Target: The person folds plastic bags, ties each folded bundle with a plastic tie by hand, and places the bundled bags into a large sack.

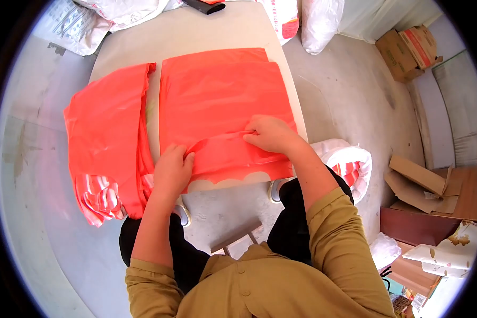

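Flat red plastic bags [222,90] lie stacked on the table in front of me, their near edge scalloped. My left hand [173,168] pinches the left end of a raised fold in the top red plastic bag, near the table's front edge. At the right end of that fold, my right hand [273,135] is closed on the same plastic, with the fingers curled over it. Between the hands the film is bunched into a crease. How many layers are gripped cannot be made out.
A thick pile of red bags [108,122] overhangs the table's left side. The beige table [180,32] has white printed sacks [127,10] behind it. A white sack [361,177] with red contents stands on the floor right of my knee. Cardboard boxes [405,53] lie farther right.
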Tool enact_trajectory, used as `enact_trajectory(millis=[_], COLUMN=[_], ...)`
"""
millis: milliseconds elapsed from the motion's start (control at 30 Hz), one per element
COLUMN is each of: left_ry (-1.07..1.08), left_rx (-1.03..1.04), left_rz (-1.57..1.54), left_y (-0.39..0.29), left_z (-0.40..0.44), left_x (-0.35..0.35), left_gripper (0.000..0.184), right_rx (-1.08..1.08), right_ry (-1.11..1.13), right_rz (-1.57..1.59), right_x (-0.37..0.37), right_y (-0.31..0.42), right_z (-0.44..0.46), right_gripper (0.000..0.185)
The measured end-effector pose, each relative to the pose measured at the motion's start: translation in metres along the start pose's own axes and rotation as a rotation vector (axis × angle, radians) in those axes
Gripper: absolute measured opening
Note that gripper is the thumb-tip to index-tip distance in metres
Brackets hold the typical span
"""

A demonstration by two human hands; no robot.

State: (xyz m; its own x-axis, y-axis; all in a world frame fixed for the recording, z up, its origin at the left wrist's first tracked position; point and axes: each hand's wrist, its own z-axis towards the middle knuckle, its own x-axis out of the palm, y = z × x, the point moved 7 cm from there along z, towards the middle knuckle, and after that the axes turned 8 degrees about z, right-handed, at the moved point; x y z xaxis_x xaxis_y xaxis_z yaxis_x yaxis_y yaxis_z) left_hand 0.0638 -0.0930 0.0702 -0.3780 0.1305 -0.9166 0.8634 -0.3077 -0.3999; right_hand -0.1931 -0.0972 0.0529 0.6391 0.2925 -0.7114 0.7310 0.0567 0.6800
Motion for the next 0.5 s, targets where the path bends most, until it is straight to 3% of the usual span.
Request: enact_trajectory(millis=[500], left_ry=[0.122], left_rx=[-0.105], left_rz=[0.161], left_y=[0.0055], left_z=[0.0117], left_x=[0.0026], left_gripper=[0.035], right_rx=[0.130], right_ry=[0.006], right_rz=[0.024], right_x=[-0.0023], right_y=[-0.0023], right_z=[0.0051], right_gripper=[0.025])
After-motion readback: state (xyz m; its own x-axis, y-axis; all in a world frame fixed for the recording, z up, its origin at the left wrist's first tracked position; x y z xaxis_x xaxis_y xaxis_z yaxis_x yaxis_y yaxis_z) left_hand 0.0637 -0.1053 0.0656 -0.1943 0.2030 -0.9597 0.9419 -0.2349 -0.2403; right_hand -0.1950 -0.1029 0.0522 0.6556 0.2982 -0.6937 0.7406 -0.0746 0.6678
